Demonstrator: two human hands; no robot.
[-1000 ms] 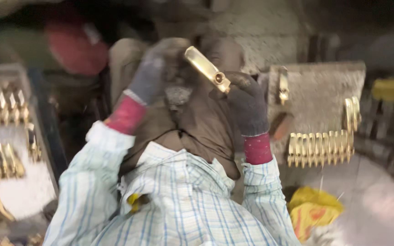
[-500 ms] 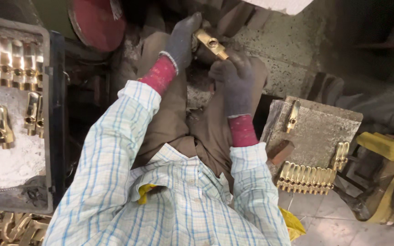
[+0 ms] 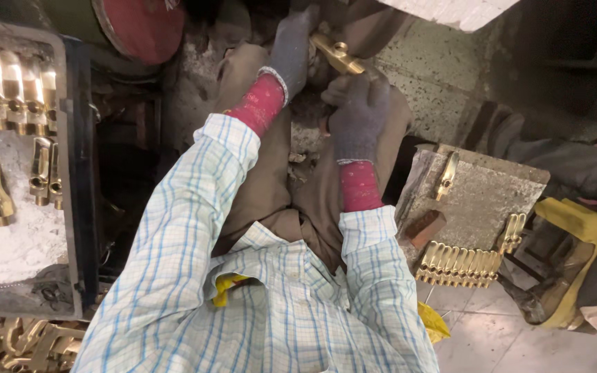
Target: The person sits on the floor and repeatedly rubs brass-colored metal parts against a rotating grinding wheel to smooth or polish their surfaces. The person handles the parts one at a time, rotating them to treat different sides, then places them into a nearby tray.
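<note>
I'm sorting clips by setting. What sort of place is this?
Probably a small metal workshop finishing brass parts. Both gloved hands, left hand and right hand, hold a brass part; more lie in a tray and in a row on a stone slab.

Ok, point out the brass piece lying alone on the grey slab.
The single brass piece near the slab's far edge; the others stand packed in a row along its near edge.

Grey gloves on both the left hand point(image 3: 291, 52) and right hand point(image 3: 361, 114), with red cuffs point(image 3: 262, 103). Shirt point(image 3: 271, 304) is white with a blue check pattern. The part point(image 3: 336, 55) they're holding is shiny gold, same as the row point(image 3: 459, 264) on the grey slab point(image 3: 481, 200). Yellow rag point(image 3: 435, 323), brown trousers point(image 3: 316, 200).
</note>
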